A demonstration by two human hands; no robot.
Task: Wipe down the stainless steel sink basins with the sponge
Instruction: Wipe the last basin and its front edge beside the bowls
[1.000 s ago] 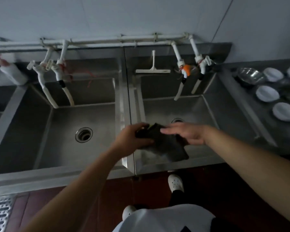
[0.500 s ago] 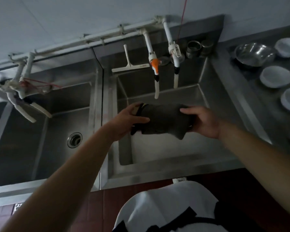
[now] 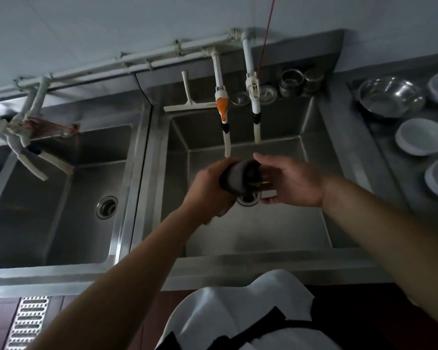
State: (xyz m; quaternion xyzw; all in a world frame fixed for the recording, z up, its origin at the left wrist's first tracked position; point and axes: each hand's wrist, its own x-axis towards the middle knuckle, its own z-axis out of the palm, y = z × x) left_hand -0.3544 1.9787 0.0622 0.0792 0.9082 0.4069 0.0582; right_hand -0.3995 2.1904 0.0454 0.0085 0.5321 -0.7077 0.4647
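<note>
- Sponge, dark and bunched up, is sitting gripped in the left hand above the right basin, under the tap hoses.
- Right hand is hovering beside it, fingers spread, holding nothing.
- Judging by this, wiping is not yet underway; both basins, including the left basin, look left to do.
</note>
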